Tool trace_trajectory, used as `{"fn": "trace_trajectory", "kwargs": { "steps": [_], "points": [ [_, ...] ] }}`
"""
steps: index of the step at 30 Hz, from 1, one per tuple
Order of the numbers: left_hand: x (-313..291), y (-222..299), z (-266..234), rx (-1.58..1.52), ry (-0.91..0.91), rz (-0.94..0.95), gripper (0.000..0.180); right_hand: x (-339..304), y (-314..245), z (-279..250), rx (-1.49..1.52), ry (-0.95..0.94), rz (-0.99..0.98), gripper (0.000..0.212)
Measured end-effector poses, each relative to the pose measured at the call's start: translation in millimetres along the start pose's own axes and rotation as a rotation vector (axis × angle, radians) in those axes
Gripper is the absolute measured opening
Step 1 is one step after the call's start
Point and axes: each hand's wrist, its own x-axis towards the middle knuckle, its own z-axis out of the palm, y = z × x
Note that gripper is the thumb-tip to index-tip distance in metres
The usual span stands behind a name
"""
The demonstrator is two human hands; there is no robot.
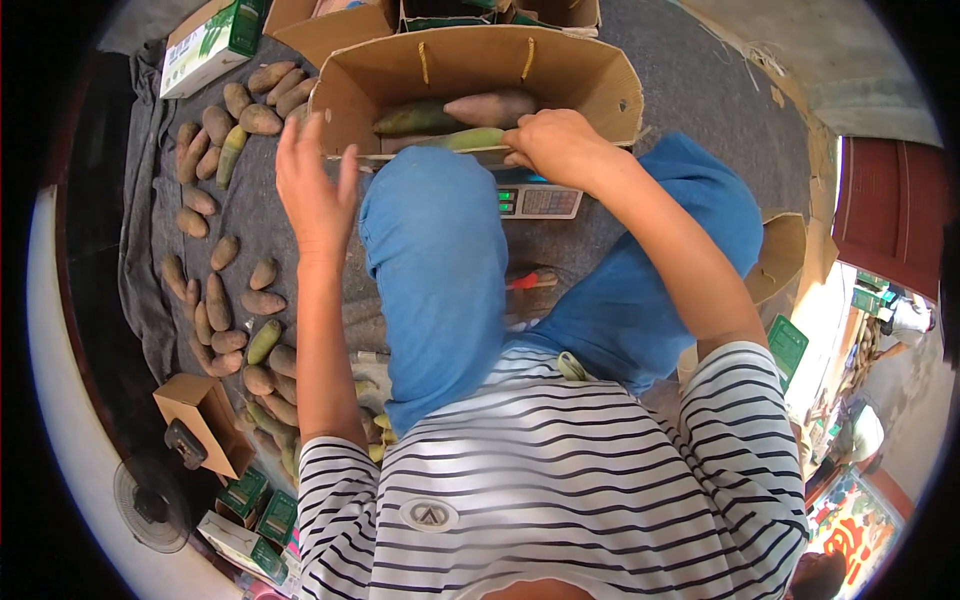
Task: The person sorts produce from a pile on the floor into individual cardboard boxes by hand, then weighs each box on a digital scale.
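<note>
In front of me stands an open cardboard box (480,55) with two yellow cord loops on its far wall. Inside lie several long radish-like roots: a dark green one (415,118), a pinkish one (490,107) and a light green one (470,139) along the near side. My right hand (558,145) has its fingers closed on the box's near edge, by the light green root's end. My left hand (312,190) is open at the box's left end, fingers spread and holding nothing. A digital scale (540,202) with a lit green display sits at the box's near side, partly hidden.
Many brown, earthy roots (218,310) lie on the dark cloth (145,250) to my left. A printed carton (212,50) stands far left, a brown box (205,420) near left. A red-handled tool (530,281) lies between my legs. People work at the far right.
</note>
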Motion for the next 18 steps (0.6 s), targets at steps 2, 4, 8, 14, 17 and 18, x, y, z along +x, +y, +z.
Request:
{"fn": "trace_trajectory", "kwargs": {
  "steps": [2, 4, 8, 14, 17, 18],
  "points": [
    [-2.2, -26.7, 19.9, -0.069, 0.06, -0.046, 0.049, 1.2, -0.4, -0.7, -0.001, -0.008, -0.002, 0.024],
    [-6.8, -58.3, 36.7, -0.507, 0.013, -0.507, 0.045, 5.7, -4.9, -2.0, 0.001, -0.017, -0.022, 0.023],
    [5.3, -61.7, 42.8, -0.769, -0.429, -0.724, 0.041, 2.0, -5.4, -2.8, 0.004, -0.038, 0.002, 0.023],
    [6.1, -52.6, 42.4, -0.87, -0.481, -0.477, 0.041, -6.6, 0.2, -12.2, 0.007, -0.09, -0.021, 0.023],
    [12.6, -36.5, 37.6, -0.911, -0.537, -0.485, 0.043, -12.3, 7.5, -13.9, 0.011, -0.1, -0.016, 0.023],
    [12.5, -32.3, 38.4, -0.91, -0.532, -0.488, 0.043, -14.9, 9.6, -14.7, 0.008, -0.089, -0.002, 0.023]
  ]
}}
